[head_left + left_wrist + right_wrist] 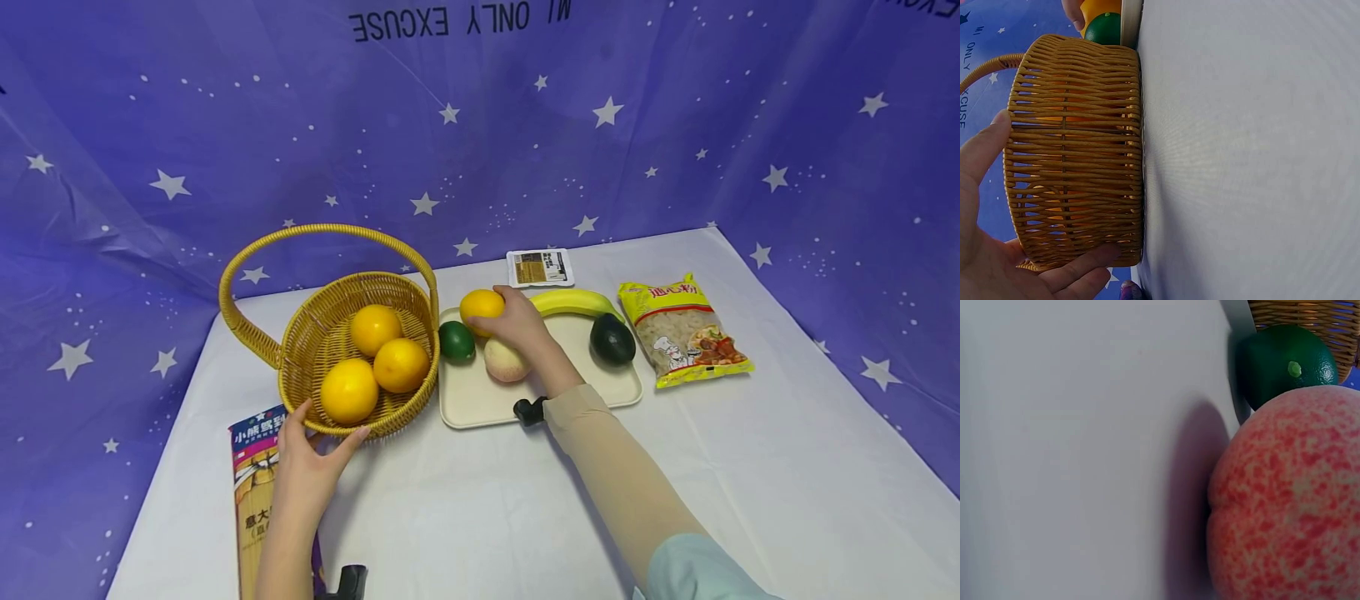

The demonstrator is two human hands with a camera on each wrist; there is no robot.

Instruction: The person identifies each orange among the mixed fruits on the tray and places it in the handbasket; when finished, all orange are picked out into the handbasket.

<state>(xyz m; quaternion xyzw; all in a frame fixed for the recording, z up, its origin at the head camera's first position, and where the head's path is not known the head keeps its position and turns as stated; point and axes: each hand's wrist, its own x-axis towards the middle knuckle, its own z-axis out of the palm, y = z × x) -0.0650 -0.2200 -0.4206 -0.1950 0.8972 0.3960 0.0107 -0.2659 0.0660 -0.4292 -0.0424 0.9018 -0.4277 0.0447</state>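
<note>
My left hand (307,462) rests at the near rim of a wicker basket (360,287) with a tall handle. Its thumb touches the rim and its other fingers lie spread, fairly straight, against the side in the left wrist view. Several oranges (350,391) lie inside the basket. Over the cream tray (480,408), my right hand (521,323) grips another orange (480,307) at the back left. Below that hand sits a pinkish peach (506,362), large in the right wrist view. A green lime (457,342) lies beside it, close to the basket.
A banana (573,302) and a dark avocado (612,339) occupy the tray's right part. Right of it lies a yellow pasta bag (682,333). Behind stands a small white packet (539,267). A long noodle package (255,492) is partly under the left forearm.
</note>
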